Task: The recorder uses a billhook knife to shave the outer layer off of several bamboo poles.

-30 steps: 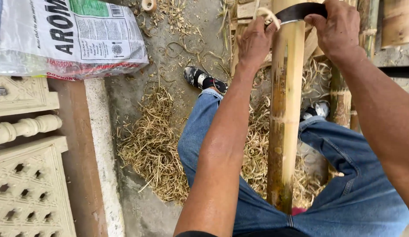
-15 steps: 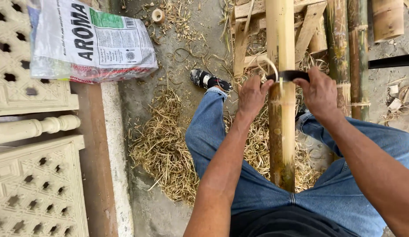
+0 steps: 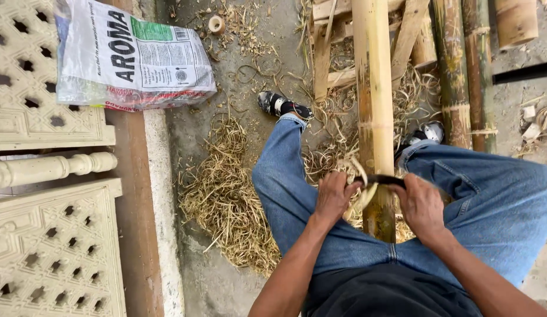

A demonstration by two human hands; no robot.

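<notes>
On the concrete floor a sack is lain, contents hidden; a blade on the bamboo is gripped by the left hand and right hand, fingers curled tight.

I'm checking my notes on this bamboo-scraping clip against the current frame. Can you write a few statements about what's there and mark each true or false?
1. Both hands grip a dark curved blade laid across the bamboo pole. True: the left hand holds one end, the right hand the other.
2. The pole lies between the person's legs. True.
3. The printed sack lies to the person's right. False: it lies to the left, beside the cream lattice panels.
4. The floor around the legs is swept clean. False: a heap of pale shavings lies by the left leg.
5. The person is barefoot. False: a dark shoe is on the left foot.
</notes>
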